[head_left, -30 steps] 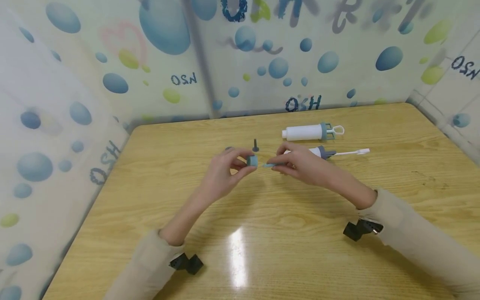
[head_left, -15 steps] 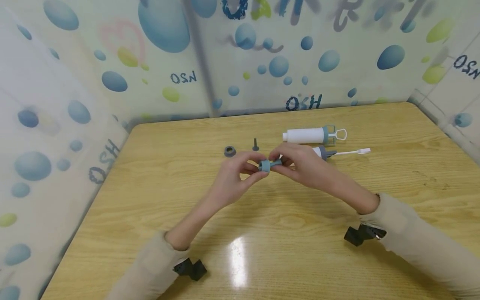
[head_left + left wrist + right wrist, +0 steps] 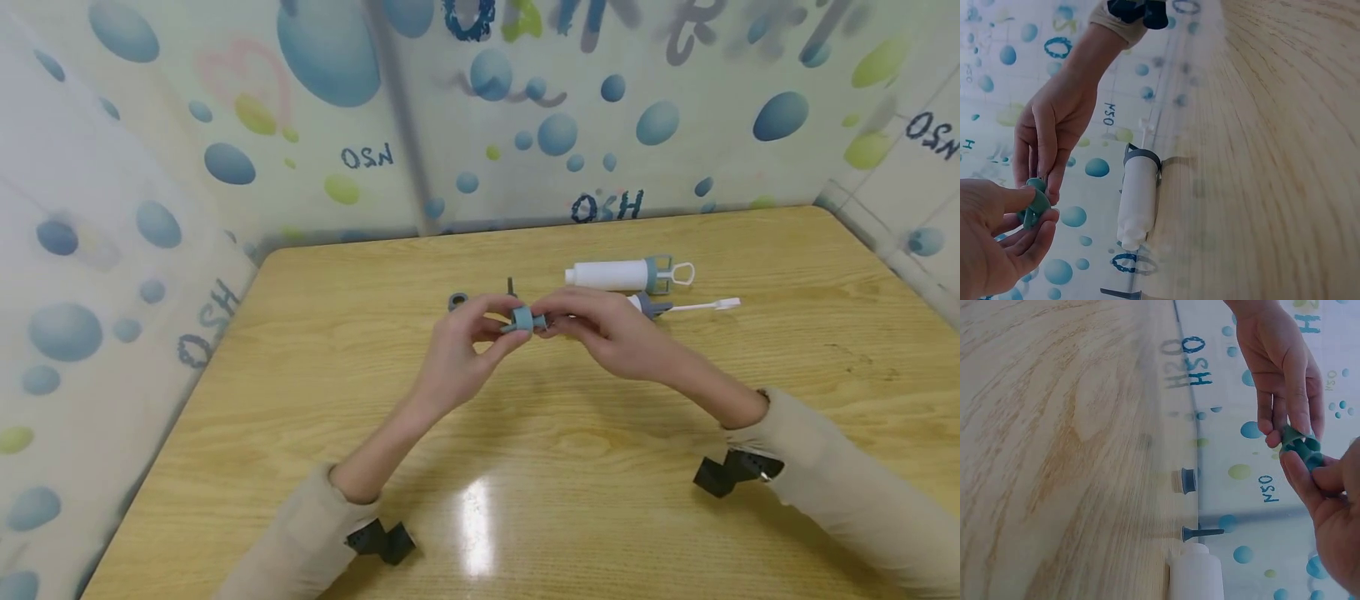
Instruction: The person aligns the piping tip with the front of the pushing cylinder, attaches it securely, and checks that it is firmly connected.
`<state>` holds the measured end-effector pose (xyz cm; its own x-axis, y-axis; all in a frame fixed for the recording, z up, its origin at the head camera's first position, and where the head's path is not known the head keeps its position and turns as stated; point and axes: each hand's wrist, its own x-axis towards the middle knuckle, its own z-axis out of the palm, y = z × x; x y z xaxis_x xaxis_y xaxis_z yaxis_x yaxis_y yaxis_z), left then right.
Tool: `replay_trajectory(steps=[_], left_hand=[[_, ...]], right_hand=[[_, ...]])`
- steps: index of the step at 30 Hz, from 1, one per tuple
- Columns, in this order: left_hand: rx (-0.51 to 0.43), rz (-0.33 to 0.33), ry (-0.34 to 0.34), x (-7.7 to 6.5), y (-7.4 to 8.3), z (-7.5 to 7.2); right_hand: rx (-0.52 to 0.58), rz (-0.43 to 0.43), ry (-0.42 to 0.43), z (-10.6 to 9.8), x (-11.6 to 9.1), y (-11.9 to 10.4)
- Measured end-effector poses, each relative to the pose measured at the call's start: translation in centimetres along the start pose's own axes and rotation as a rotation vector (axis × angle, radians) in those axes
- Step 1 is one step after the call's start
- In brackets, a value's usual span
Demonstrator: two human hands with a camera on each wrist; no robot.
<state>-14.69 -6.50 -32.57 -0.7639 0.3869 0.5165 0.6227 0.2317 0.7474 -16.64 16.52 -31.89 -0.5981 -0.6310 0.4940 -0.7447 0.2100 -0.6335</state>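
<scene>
My left hand (image 3: 465, 346) pinches a teal ring-shaped cap (image 3: 522, 317) between thumb and fingers above the table. Facing it, my right hand (image 3: 618, 333) pinches a small teal stem piece (image 3: 538, 321) with a flared end. The stem runs through the cap, and its thin tip shows on the left side. In the left wrist view the two teal parts (image 3: 1038, 203) sit together between both hands' fingertips. The right wrist view shows the cap (image 3: 1293, 434) around the stem piece (image 3: 1312, 457). Fingers hide part of the stem.
Behind the hands, a dark grey ring (image 3: 458, 301) and a dark grey stem piece (image 3: 511, 287) stand on the wooden table (image 3: 585, 500). To the right lie a white syringe-like tube (image 3: 611, 275) with teal collar and a second tube with grey collar (image 3: 654, 307), partly hidden.
The cap and stem piece, apart a second ago, have come together. The stem now passes through the cap, its tip out on the left. My left hand has shifted slightly right.
</scene>
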Motion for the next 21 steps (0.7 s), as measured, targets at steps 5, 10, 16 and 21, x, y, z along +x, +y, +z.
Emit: replay_trajectory(steps=[5, 10, 16, 21], left_hand=[[-0.022, 0.011, 0.006, 0.12, 0.23, 0.27], [-0.062, 0.032, -0.003, 0.15, 0.65, 0.47], [-0.082, 0.049, -0.012, 0.16, 0.97, 0.72], [-0.089, 0.063, -0.018, 0.26, 1.0, 0.84]], right_hand=[[-0.04, 0.003, 0.08, 0.11, -0.04, -0.21], [0.036, 0.034, 0.14, 0.18, 0.06, -0.37], [0.027, 0.063, 0.159, 0.12, 0.22, -0.59], [-0.045, 0.063, 0.172, 0.01, 0.38, -0.68]])
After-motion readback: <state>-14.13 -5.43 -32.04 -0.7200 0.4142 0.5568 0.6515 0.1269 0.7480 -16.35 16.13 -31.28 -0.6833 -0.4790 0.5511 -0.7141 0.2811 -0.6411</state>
